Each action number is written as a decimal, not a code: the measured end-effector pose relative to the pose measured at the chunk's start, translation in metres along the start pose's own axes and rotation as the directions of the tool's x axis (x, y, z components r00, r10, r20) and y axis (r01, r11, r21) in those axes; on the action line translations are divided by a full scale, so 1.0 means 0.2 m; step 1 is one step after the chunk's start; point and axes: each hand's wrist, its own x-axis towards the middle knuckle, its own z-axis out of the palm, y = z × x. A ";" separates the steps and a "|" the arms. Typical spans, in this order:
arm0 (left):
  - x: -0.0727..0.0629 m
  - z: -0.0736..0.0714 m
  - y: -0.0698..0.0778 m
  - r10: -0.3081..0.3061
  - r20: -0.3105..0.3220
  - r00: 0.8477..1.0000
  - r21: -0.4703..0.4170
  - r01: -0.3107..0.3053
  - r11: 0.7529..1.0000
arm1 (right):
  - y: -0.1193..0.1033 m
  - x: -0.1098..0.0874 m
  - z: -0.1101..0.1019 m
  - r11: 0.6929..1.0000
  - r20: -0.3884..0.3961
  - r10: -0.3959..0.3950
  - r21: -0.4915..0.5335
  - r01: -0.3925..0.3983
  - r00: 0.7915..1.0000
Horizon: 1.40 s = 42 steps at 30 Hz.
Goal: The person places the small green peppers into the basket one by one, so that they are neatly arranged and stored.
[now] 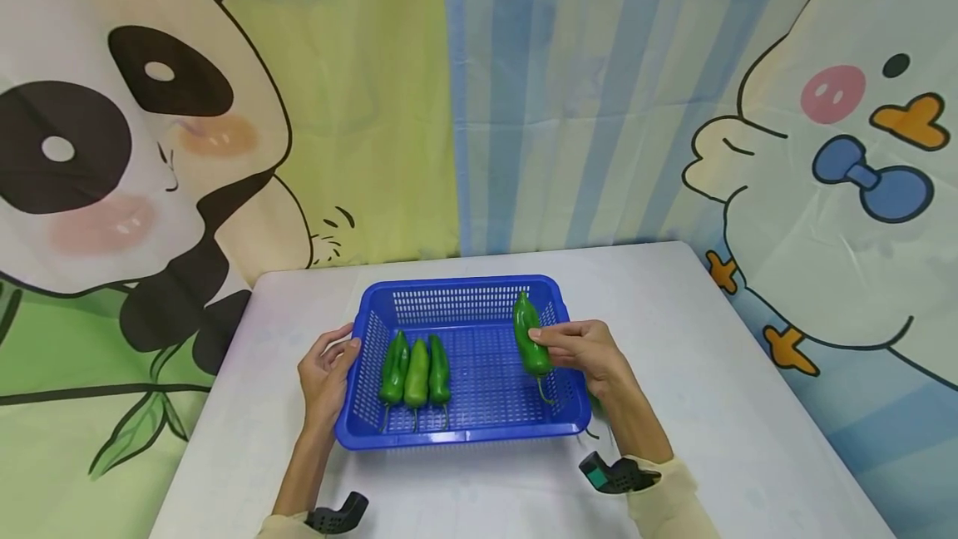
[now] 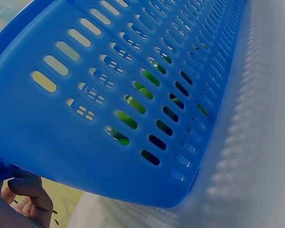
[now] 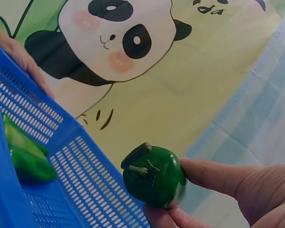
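Note:
A blue plastic basket (image 1: 479,437) with slotted walls holds several green peppers; three lie side by side in its left half, the middle pepper (image 1: 417,374) paler than its neighbours. My left hand (image 1: 327,377) grips the basket's left rim with curled fingers; part of that hand (image 2: 26,202) shows at the lower left of the left wrist view. Between thumb and fingers, my right hand (image 1: 587,356) pinches another green pepper (image 1: 530,335) above the basket's right half. The right wrist view shows this pepper (image 3: 154,175) stem end on.
Outside the basket's right wall, a further green pepper (image 1: 595,403) lies mostly hidden behind the right hand. Everything stands on a white table (image 1: 718,406). Printed curtains (image 1: 569,106) with a panda and a white bird hang behind and beside it.

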 end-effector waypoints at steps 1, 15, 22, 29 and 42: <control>0.00 0.00 0.00 0.001 0.000 1.000 -0.001 -0.001 1.000 | 0.00 0.00 0.01 1.000 0.002 -0.001 0.000 0.001 1.000; 0.00 0.00 0.01 -0.007 -0.008 1.000 0.007 0.007 1.000 | 0.04 0.04 0.14 1.000 0.062 -0.028 0.008 0.028 0.998; 0.00 0.00 0.02 -0.022 -0.007 1.000 0.012 0.022 1.000 | 0.05 0.07 0.22 0.999 0.063 -0.031 0.025 0.029 0.998; 0.00 0.01 0.01 -0.023 -0.005 1.000 0.011 0.023 1.000 | 0.07 0.12 0.31 1.000 0.009 -0.011 0.018 0.011 1.000; -0.01 0.01 0.01 -0.013 -0.007 1.000 0.006 0.013 1.000 | 0.03 0.11 0.45 0.984 -0.149 -0.061 -0.172 0.035 0.987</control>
